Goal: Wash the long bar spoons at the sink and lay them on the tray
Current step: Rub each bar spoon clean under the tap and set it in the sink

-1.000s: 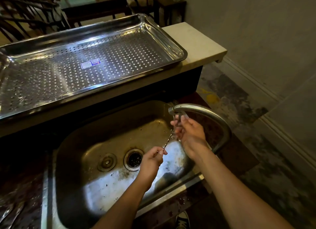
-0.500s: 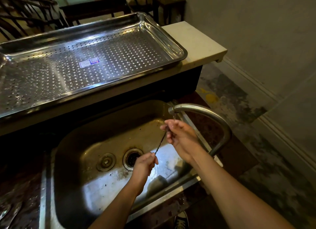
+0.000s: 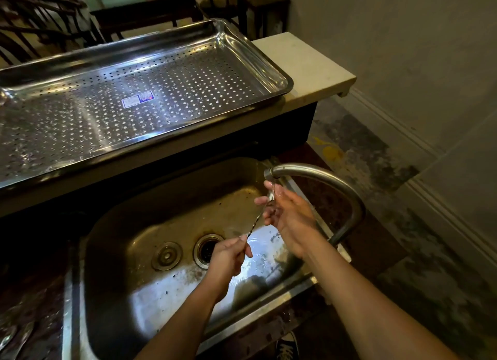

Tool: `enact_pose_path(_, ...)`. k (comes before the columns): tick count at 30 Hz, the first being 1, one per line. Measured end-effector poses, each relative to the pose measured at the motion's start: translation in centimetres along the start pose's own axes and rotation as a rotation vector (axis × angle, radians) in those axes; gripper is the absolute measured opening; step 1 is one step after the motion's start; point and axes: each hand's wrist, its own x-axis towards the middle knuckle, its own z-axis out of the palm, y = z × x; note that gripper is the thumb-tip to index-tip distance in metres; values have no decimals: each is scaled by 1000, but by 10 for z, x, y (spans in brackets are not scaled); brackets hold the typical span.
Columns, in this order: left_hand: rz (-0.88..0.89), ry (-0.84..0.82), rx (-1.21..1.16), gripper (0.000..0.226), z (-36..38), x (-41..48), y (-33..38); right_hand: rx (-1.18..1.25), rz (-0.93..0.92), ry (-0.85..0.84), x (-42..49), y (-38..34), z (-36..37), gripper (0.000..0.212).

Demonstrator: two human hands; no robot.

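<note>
1. Dim, stained flooring and a pale wall frame a worn stainless-steel sink basin (image 3: 129, 252) set into the dark table, with a curved brushed-metal tap (image 3: 322, 175) arching over its right side.
2. Behind the sink, a large perforated stainless-steel tray (image 3: 242, 44) sits on a raised cream ledge; no spoon lies in it yet.
3. One long, twisted-stem bar spoon (image 3: 255, 222) slants across the basin, well clear of the tray. The left hand (image 3: 230, 254) has its fingers closed around the lower end of the stem; the right hand (image 3: 286, 217) has its fingers loosely curled around the bowl end, right under the spout, where water runs.
4. Compared with half a second ago, the right hand has slid back up towards the spout, so the bowl end sits in the stream again. A second ago it was in much the same spot, which suggests a rubbing stroke along the stem.
5. Judging by this, washing is in hand and laying the spoon on the tray comes next.
6. More cutlery seems to lie at the lower-left edge, too dark to identify.
</note>
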Motion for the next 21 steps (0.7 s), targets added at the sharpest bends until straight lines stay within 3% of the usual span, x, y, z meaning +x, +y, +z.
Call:
enact_pose_path(2, -3, -34, -47, 40, 0, 2, 1, 74, 26, -70, 2, -2, -3, 35)
enact_pose_path(4, 0, -71, -68, 39, 2, 4, 3, 74, 17, -115, 2, 0, -5, 23)
enact_pose_path(7, -8, -79, -57, 40, 6, 4, 4, -57, -70, 27, 6, 3, 0, 9)
enact_pose_path(10, -19, -64, -37, 42, 8, 4, 3, -175, -131, 209, 13, 1, 6, 21)
enact_pose_path(13, -32, -42, -72, 47, 10, 6, 3, -250, -143, 128, 9, 5, 8, 10)
enact_pose_path(15, -37, -46, -97, 48, 10, 8, 5, -271, -115, 44, 4, 9, 6, 14)
enact_pose_path(21, -29, -78, -69, 46, 13, 13, 13, -301, -133, 185, 11, 1, 12, 15)
